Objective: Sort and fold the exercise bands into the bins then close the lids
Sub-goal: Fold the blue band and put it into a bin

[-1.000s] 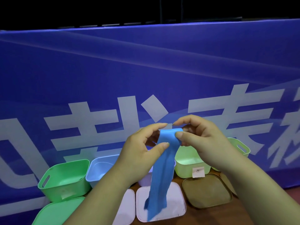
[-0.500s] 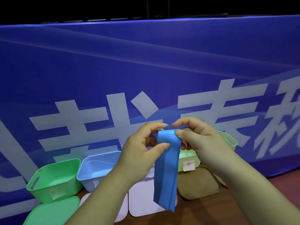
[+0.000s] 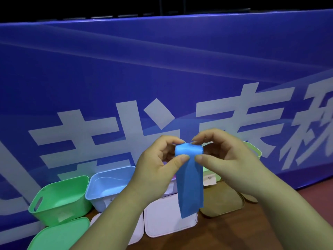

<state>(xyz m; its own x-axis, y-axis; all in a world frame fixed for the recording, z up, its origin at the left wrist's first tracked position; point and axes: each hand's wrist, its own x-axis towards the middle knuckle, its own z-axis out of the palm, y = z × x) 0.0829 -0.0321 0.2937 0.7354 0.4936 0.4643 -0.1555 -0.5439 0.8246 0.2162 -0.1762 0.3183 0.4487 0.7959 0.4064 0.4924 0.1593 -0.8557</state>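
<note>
Together, left hand and right hand pinch a smooth, flat blue band.

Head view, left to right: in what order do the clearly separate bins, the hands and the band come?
mint green bin → light blue bin → left hand → blue band → right hand → pale green bin

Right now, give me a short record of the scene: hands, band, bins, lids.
left hand: grip on the band's top, thumb in front
right hand: grip on the same top edge, opposite side
band: blue, folded over at the top, hanging in the air
bins: green bin and blue bin open, no band seen inside; pale green bin mostly hidden behind the right hand
lids: green lid, white lid and brown lid flat on the table, none on a bin
</note>
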